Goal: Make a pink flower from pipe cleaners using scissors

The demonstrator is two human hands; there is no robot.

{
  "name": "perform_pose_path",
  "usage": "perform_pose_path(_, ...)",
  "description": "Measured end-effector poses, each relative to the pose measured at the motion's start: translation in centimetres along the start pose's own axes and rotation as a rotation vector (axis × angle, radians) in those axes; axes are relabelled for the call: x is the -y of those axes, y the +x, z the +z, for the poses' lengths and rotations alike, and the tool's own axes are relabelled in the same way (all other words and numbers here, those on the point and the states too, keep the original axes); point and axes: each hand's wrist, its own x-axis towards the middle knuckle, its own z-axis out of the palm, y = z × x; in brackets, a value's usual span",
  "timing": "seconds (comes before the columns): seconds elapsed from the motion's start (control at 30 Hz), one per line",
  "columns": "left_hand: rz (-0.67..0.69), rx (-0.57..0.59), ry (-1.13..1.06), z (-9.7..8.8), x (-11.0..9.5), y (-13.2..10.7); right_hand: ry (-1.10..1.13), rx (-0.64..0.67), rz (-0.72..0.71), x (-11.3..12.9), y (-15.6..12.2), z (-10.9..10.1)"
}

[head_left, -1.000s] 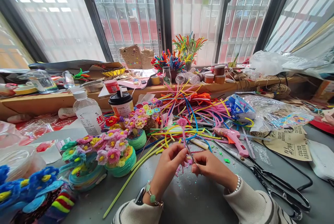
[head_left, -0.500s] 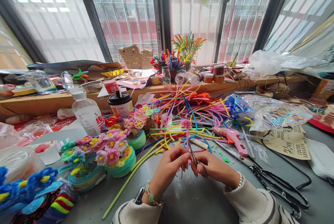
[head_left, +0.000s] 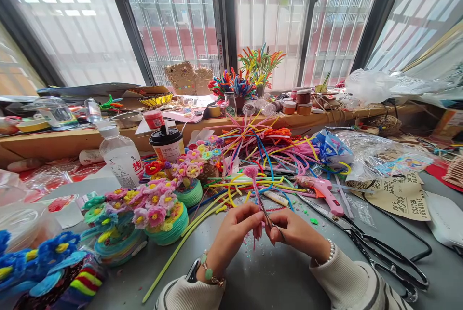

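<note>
My left hand (head_left: 243, 225) pinches a pink pipe cleaner (head_left: 256, 189) topped by a fuzzy round pink ball (head_left: 251, 171). The stem leans slightly left, and its lower end shows beneath my fingers. Closed around small dark scissors (head_left: 266, 214), my right hand (head_left: 294, 230) is close to the left one, with the blades lying against the stem. Part of the scissor handles is hidden by my fingers. Beyond both hands lie many loose pipe cleaners (head_left: 246, 185) in yellow, green, pink and blue.
Pipe-cleaner flower pots (head_left: 164, 228) stand at the left, near a water bottle (head_left: 121, 160) and a lidded cup (head_left: 167, 143). To the right lie a pink glue gun (head_left: 325, 192), large black-handled scissors (head_left: 387, 252) and printed sandpaper (head_left: 394, 196). A cluttered wooden ledge (head_left: 202, 129) runs under the window.
The pink ball and upper stem have tipped to the left and slightly down. The small scissors have turned a little in my right hand. Both hands stay in nearly the same place.
</note>
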Motion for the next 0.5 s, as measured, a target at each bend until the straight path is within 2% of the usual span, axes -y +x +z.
perform_pose_path(0.2,-0.007,-0.025,-0.009,0.03,0.15,0.14,-0.013,-0.144,0.067,-0.07,0.09,0.17)
perform_pose_path(0.37,0.020,-0.060,-0.023,0.22,-0.05,-0.03,-0.036,-0.109,0.058,-0.15,-0.05,-0.13)
perform_pose_path(0.5,0.036,-0.072,-0.031,0.19,-0.20,-0.10,-0.078,-0.009,0.009,-0.12,-0.06,-0.10)
